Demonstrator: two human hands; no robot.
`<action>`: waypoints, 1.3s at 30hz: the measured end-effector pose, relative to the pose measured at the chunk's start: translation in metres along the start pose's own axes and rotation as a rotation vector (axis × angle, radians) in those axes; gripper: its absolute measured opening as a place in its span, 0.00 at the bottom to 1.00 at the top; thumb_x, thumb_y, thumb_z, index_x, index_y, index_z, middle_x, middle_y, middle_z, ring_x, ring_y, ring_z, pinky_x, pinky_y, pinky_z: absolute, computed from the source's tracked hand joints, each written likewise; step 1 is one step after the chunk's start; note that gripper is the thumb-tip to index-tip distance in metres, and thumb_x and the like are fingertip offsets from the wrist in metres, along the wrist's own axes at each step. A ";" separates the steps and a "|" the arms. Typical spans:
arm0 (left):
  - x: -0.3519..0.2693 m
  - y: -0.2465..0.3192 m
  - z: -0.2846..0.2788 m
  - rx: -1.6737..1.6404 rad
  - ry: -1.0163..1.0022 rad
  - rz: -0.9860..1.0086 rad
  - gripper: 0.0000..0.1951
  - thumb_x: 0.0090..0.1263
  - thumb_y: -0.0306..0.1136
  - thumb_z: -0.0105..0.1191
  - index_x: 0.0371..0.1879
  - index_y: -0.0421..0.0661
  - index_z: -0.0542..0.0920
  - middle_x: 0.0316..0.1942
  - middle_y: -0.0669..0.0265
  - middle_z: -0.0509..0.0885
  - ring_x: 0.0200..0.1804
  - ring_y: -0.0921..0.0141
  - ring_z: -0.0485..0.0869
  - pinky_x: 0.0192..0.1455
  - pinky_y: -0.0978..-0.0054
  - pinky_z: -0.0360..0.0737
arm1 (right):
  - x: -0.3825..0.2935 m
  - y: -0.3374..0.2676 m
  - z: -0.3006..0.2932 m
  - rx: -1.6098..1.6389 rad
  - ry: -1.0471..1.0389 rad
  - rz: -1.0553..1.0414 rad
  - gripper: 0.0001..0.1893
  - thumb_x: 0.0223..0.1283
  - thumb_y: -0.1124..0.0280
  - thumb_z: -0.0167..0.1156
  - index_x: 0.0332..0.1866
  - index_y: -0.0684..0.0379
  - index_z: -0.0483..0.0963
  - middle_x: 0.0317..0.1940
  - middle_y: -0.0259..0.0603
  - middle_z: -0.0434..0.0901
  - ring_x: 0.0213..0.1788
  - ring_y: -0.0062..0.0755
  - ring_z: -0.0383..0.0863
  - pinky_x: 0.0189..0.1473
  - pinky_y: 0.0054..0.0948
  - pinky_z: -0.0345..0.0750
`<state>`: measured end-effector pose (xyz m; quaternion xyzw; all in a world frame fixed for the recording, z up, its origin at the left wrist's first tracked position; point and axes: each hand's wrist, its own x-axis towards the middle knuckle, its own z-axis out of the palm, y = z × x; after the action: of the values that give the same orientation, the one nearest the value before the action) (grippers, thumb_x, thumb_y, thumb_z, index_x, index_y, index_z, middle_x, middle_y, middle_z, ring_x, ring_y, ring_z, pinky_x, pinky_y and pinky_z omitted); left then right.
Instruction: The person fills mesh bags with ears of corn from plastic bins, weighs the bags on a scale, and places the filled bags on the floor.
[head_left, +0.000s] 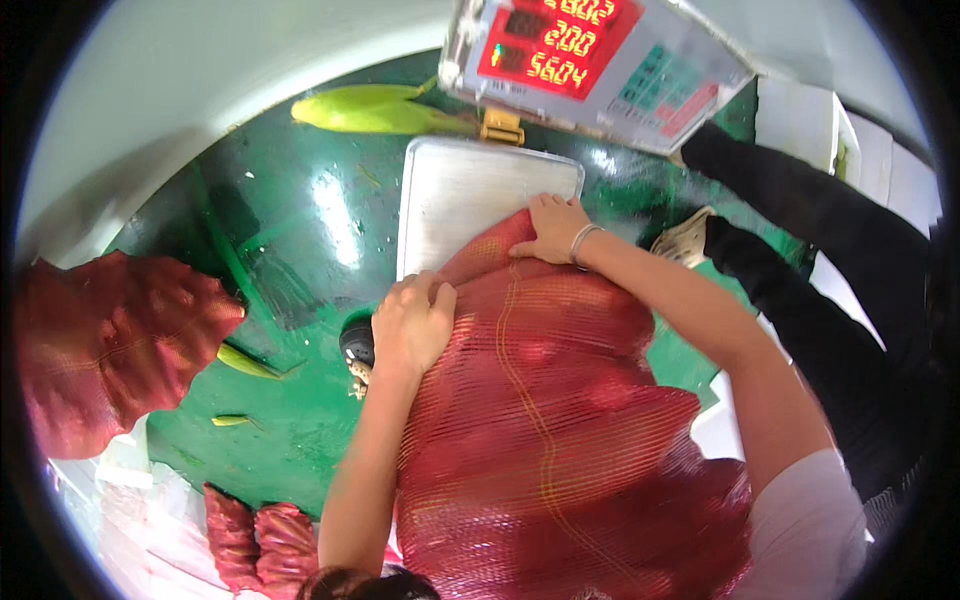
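Note:
A large, full red mesh sack (555, 390) fills the middle and lower part of the head view, its upper end lying over the near edge of a metal scale platform (465, 195). My left hand (412, 322) presses on the sack's upper left edge, fingers bent against the mesh. On the upper end of the sack rests my right hand (555, 229), a bracelet at its wrist. Whether the fingers grip the mesh is partly hidden. Above the platform stands the scale's display (562, 45) with lit red digits.
Green floor (292, 427) surrounds the scale. Another red mesh sack (112, 352) is at the left, smaller ones (285, 547) at the lower left. Corn ears in husk (367, 109) lie on the floor. A person's dark-clad legs (810, 300) are at the right, near white boxes (795, 124).

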<state>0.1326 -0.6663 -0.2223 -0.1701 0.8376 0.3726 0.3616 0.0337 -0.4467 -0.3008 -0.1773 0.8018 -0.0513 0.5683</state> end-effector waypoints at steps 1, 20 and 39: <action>0.005 -0.003 -0.005 0.034 0.031 0.012 0.15 0.66 0.39 0.42 0.37 0.44 0.81 0.41 0.51 0.82 0.44 0.52 0.80 0.48 0.58 0.75 | 0.004 -0.007 0.006 -0.178 0.208 -0.032 0.45 0.47 0.35 0.60 0.58 0.68 0.64 0.56 0.57 0.68 0.59 0.52 0.69 0.60 0.40 0.67; -0.066 0.019 -0.011 0.052 0.021 0.234 0.33 0.56 0.46 0.60 0.59 0.41 0.70 0.55 0.53 0.73 0.58 0.54 0.71 0.62 0.58 0.64 | -0.056 0.095 0.052 0.863 0.116 0.484 0.36 0.46 0.39 0.63 0.32 0.74 0.78 0.24 0.47 0.80 0.25 0.32 0.80 0.28 0.32 0.76; -0.075 0.004 -0.031 0.221 0.121 -0.101 0.35 0.59 0.56 0.56 0.57 0.39 0.71 0.56 0.48 0.73 0.60 0.52 0.69 0.61 0.58 0.67 | -0.246 0.070 -0.047 0.616 0.220 0.239 0.24 0.59 0.54 0.57 0.52 0.63 0.68 0.43 0.48 0.77 0.43 0.40 0.79 0.47 0.32 0.74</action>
<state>0.1664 -0.6852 -0.1508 -0.1932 0.8842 0.2483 0.3454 0.0461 -0.3031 -0.0845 0.1042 0.8202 -0.2426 0.5075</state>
